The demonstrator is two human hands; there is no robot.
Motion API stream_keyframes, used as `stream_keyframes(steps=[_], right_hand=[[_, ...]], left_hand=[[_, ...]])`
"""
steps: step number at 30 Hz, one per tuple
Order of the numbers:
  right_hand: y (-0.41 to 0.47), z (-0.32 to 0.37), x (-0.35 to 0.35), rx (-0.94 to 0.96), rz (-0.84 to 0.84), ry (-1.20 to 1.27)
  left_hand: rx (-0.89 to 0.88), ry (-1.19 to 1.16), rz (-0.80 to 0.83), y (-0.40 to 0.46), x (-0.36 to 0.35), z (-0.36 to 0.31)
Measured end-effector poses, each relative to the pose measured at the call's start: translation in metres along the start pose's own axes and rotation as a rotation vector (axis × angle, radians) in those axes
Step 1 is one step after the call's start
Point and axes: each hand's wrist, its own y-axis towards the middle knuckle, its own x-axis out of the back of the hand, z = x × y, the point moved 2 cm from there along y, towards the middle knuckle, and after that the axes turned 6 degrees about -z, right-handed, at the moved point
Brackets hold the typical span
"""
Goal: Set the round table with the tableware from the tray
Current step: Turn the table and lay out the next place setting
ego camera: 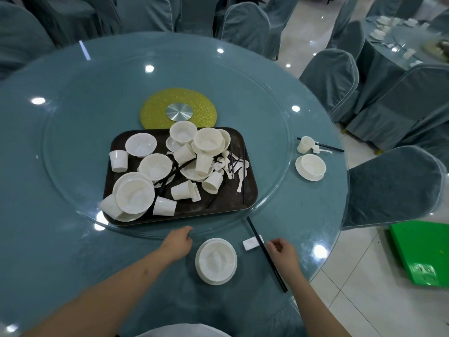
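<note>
A dark tray (233, 200) on the glass turntable holds several white bowls, cups, saucers, spoons and black chopsticks. In front of me a white bowl on a saucer (216, 260) stands on the round table (60, 251). To its right lie a white chopstick rest (252, 242) and a pair of black chopsticks (266, 254) across it. My left hand (178, 243) hovers at the turntable's edge, left of the bowl, holding nothing. My right hand (283, 255) is beside the chopsticks, fingers loosely curled, nothing in it.
A second place setting sits at the right: a bowl on a saucer (311, 167), a cup (305, 144), a spoon and chopsticks. Covered chairs (393, 188) ring the table. A green tray (422, 254) lies on the floor at right. Another set table (401, 40) is at the far right.
</note>
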Motion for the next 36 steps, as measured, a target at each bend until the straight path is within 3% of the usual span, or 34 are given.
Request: stream_keyframes(steps=[14, 27, 36], right_hand=[[0.026, 0.094, -0.048, 0.091, 0.02, 0.118], [0.096, 0.161, -0.076, 0.059, -0.116, 0.003], [0.13, 0.182, -0.09, 0.054, -0.113, -0.118]], left_hand=[[0.032, -0.224, -0.191, 0.006, 0.02, 0.003], [0.035, -0.16, -0.116, 0.009, 0.013, 0.014], [0.064, -0.222, -0.055, 0.009, 0.012, 0.019]])
